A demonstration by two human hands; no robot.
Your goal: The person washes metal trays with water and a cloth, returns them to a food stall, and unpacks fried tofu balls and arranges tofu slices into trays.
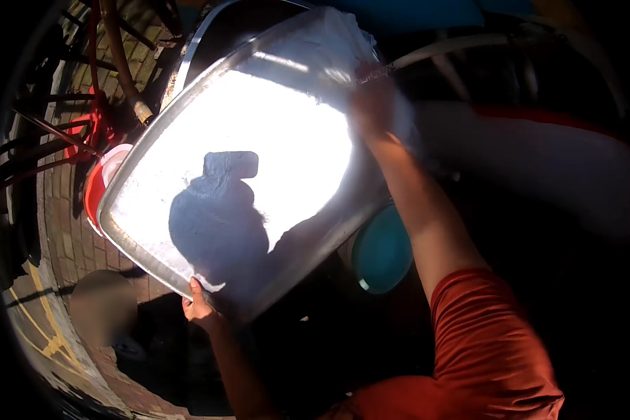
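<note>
A large metal tray [154,143] with a raised rim lies tilted across the middle of the view. Its inside surface looks white and glares in the sun, with the shadow of a head and a head-worn device on it. My left hand [201,308] grips the near rim, thumb on top and fingers underneath. At the tray's far right side is my right hand [372,105], smeared by motion, so its fingers do not show. Crumpled whitish material [336,35] lies at the far corner, close to my right hand; I cannot make out what it is.
Left of the tray stand a red basin [94,196] and a pink bowl [114,162]. A teal round container [383,250] is below my right forearm. Wooden poles [122,63] stand over the brick paving [68,227] at upper left. Deep shadow hides much of the right side.
</note>
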